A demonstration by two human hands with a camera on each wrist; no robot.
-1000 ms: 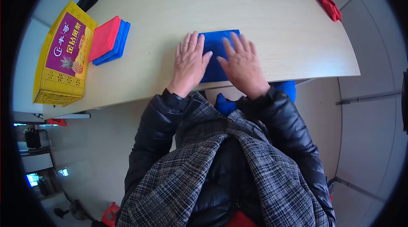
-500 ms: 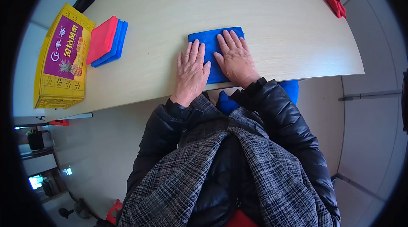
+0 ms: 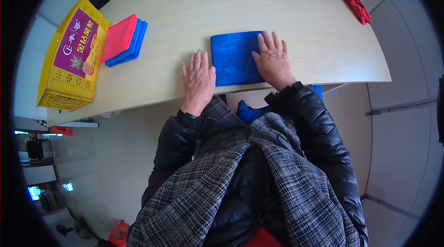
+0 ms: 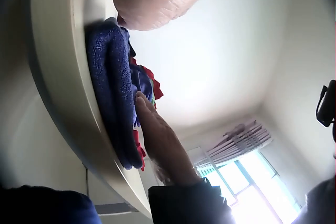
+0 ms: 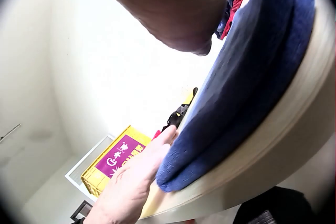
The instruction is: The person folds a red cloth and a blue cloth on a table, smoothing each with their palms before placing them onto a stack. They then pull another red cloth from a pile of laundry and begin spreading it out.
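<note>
Cloth plush, blue, folded rectangular; left grip, right grip straight-fingered, holding nothing.

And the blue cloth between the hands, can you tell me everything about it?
The blue cloth is folded into a neat, squarish pad with thick, rounded layers. It looks soft and fuzzy, with paler patches on top. It lies flat near the front edge of the table. The right hand is at its right edge, the left hand close by its left.
</note>
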